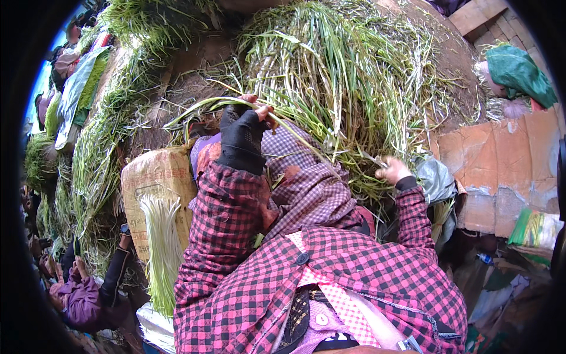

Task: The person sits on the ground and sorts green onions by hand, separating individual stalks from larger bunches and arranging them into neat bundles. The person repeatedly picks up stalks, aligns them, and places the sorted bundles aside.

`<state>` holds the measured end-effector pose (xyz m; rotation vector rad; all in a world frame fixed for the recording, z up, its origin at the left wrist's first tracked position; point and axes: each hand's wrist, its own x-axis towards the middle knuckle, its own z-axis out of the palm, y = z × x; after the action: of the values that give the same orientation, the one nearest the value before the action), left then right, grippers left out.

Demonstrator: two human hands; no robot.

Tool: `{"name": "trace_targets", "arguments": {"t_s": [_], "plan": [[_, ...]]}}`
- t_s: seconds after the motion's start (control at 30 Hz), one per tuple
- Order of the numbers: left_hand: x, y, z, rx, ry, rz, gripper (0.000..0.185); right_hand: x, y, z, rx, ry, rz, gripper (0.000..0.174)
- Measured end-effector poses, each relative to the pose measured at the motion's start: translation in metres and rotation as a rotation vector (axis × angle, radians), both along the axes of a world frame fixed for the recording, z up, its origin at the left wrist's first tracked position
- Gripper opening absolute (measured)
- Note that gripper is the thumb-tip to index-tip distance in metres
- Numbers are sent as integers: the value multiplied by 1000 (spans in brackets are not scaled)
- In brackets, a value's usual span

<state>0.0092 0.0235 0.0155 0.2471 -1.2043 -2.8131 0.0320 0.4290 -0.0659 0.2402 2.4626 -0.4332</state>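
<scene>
My left hand, in a black fingerless glove, is raised over my lap. Its fingers pinch a long pale-green stalk of a leafy vegetable, which runs down across the checked cloth on my knees. Over to the right, my right hand is blurred beside the near edge of a large heap of green stalks. A thin pale piece meets its fingertips; whether it is a stalk or a blade, and whether it is gripped, cannot be told.
A bundle of trimmed pale stalks leans against a yellow woven sack by my left arm. Flattened cardboard and a grey plastic bag lie to the right. Another person in a purple sleeve sits at lower left, beside more greens.
</scene>
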Motion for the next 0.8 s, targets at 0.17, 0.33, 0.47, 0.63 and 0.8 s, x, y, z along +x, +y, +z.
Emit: {"name": "trace_targets", "arguments": {"t_s": [0.17, 0.33, 0.47, 0.63, 0.8], "plan": [[-6, 9, -6, 6, -48, -59, 39, 0, -119, 71, -712, 839, 320, 54], [5, 42, 4, -156, -27, -276, 38, 15, -182, 71, -1250, 301, 129, 26], [11, 63, 1, -286, 50, -416, 29, -20, -178, 75, -1491, 374, 114, 12], [-5, 41, -13, 64, -60, -127, 21, -111, -130, 41, -234, 609, -232, 22], [-3, 33, -10, 100, -109, -223, 18, -119, -114, 10, -494, 529, -164, 23]]}}
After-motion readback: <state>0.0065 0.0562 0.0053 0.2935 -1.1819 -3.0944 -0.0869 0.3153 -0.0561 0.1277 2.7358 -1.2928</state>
